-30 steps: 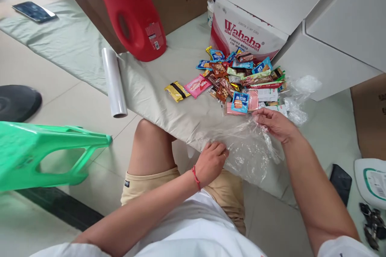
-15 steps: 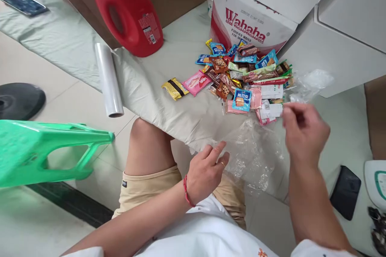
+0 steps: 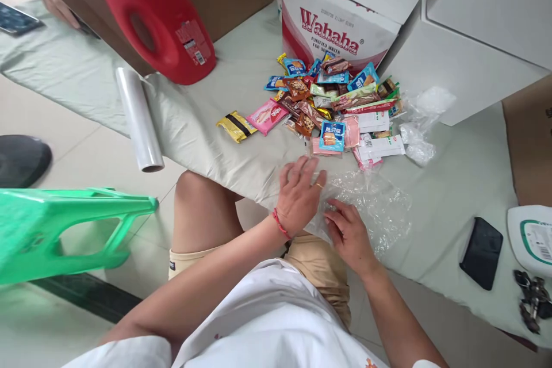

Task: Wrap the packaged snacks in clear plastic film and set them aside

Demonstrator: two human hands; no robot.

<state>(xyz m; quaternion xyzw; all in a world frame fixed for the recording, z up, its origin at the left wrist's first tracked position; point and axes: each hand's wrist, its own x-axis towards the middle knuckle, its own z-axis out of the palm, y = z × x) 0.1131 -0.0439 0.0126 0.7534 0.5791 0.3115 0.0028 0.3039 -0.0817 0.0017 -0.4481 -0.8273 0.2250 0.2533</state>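
Note:
A clear plastic bag (image 3: 379, 213) lies crumpled along the front edge of the covered table. My left hand (image 3: 299, 195) rests flat with its fingers spread, at the bag's left end. Close beside it, my right hand (image 3: 350, 233) pinches the near edge of the bag between thumb and fingers. Just beyond both hands is a pile of small wrapped snacks (image 3: 332, 92). A blue snack packet (image 3: 332, 135) and a white packet (image 3: 382, 148) lie at its near side. Pink (image 3: 267, 116) and yellow (image 3: 236, 126) packets sit at the left.
A roll of clear film (image 3: 140, 121) and a red jug (image 3: 159, 29) stand to the left. Behind the snacks is a Wahaha carton (image 3: 336, 26). More crumpled plastic (image 3: 425, 121), a black phone (image 3: 482, 253) and keys (image 3: 533, 299) lie right. Another person's hand (image 3: 56, 3) shows top left.
My right hand has come down and left from the white packet to the bag's near edge. My left hand has moved up slightly and flattened. Another person's hand has appeared at top left.

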